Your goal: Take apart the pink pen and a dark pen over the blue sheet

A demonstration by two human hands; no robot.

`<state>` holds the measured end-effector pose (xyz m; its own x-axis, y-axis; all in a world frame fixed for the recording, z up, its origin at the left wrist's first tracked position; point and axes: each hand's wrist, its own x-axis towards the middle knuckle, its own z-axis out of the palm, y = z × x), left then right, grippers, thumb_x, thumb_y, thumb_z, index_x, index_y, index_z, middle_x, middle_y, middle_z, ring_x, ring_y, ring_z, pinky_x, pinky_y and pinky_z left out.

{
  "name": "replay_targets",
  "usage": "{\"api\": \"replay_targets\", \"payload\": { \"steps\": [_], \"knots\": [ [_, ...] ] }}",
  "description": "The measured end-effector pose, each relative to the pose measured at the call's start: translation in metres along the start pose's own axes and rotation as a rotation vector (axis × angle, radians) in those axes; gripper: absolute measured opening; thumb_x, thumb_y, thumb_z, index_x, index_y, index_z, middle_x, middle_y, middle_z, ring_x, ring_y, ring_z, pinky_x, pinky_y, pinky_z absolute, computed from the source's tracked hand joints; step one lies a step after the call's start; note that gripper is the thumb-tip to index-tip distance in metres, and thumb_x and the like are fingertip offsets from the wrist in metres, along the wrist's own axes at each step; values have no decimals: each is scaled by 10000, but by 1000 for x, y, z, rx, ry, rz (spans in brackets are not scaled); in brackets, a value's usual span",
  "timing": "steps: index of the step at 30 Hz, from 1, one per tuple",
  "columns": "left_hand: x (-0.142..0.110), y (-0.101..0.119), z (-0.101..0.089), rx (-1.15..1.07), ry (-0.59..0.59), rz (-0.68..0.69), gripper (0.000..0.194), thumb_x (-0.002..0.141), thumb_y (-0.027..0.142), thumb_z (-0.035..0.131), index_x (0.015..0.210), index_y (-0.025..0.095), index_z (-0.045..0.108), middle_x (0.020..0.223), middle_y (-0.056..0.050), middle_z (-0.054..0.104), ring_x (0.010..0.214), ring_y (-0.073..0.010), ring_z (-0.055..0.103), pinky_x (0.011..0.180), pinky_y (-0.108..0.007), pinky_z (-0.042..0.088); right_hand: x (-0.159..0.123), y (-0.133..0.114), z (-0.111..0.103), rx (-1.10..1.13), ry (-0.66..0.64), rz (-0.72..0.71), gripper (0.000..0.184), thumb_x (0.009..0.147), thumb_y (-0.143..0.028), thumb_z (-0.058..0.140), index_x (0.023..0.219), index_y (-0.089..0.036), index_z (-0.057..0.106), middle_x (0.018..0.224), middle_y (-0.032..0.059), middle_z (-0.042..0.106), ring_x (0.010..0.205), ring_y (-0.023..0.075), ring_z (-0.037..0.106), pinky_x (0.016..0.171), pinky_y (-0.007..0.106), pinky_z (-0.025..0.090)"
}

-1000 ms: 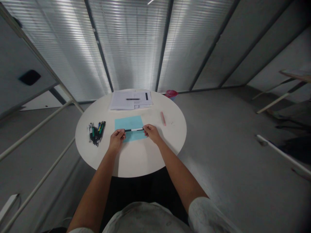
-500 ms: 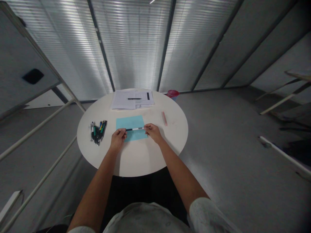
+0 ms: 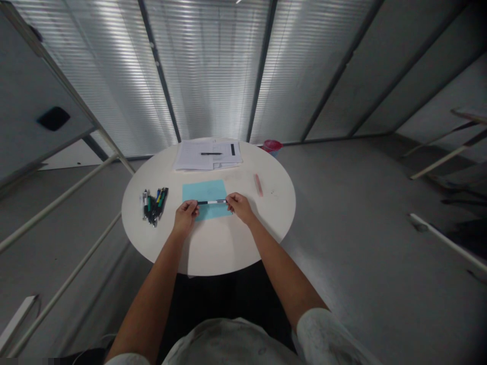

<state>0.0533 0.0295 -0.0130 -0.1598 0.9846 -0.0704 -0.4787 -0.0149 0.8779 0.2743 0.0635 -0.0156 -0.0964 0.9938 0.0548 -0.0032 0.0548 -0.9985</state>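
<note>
A black and white pen lies level between my two hands, above a light blue sheet of paper. My left hand pinches its dark left end. On the other side, my right hand has finger and thumb closed on the right end. The fingers cover both tips of the pen. Both hands are over the lower part of the blue sheet, near its side edges.
The round white table also bears a pile of pens at left, a stack of printed papers with a dark pen at the back, and a pink stick-shaped object at right. A red bin stands behind the table.
Held by both hands at its ends, the pen seems to have turned slightly, with a longer white stretch now showing. The whole view has shifted a little.
</note>
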Motion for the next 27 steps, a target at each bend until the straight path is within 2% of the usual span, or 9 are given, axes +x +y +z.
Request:
{"api": "replay_targets", "payload": {
  "steps": [11, 27],
  "knots": [
    [1, 0, -1, 13, -4, 6, 322, 636, 337, 851, 765, 126, 645, 661, -8, 601, 551, -67, 516, 518, -206, 384, -1, 1, -2, -18, -13, -23, 263, 739, -436, 645, 800, -182, 618, 512, -47, 572, 422, 81, 462, 417, 199, 348],
    [-2, 3, 3, 5, 0, 5, 310, 642, 325, 839, 775, 123, 646, 664, -9, 597, 535, -66, 512, 515, -212, 376, -2, 0, -3, 29, 6, 9, 304, 690, -417, 694, 887, -194, 630, 534, -51, 591, 447, 92, 504, 442, 209, 394]
  ]
}}
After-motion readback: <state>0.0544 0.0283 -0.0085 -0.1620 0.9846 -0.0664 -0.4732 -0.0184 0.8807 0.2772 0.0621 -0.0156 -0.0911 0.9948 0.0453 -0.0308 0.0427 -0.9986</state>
